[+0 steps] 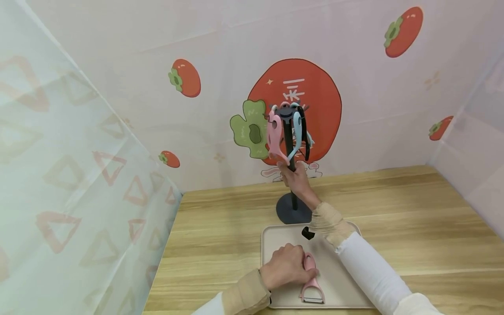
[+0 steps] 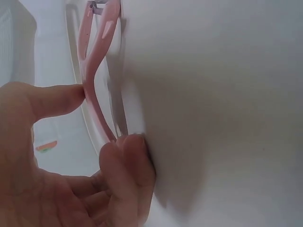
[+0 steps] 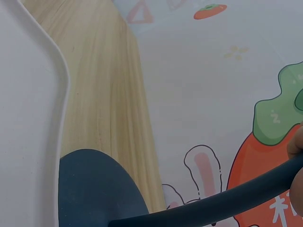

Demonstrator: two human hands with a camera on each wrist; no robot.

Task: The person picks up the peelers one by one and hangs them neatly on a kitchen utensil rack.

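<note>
My left hand (image 1: 286, 267) pinches the handle of a pink peeler (image 1: 309, 261) low over a pale tray (image 1: 334, 282). In the left wrist view, thumb and fingertips hold the peeler (image 2: 97, 54) close to the tray surface, its blade end at the top. Farther back, my right hand (image 1: 299, 183) grips the dark pole (image 1: 294, 200) of an upright utensil stand. Just above that hand hang a pink utensil (image 1: 274, 138), a light blue one (image 1: 297, 131) and a black one (image 1: 307, 151). The right wrist view catches only fingers (image 3: 296, 144) on the pole.
The stand's round dark base (image 1: 289, 214) sits on the wooden table (image 1: 212, 245) right behind the tray's far rim. A wall (image 1: 220, 166) printed with red fruit rises behind the table, with patterned side walls at left and right.
</note>
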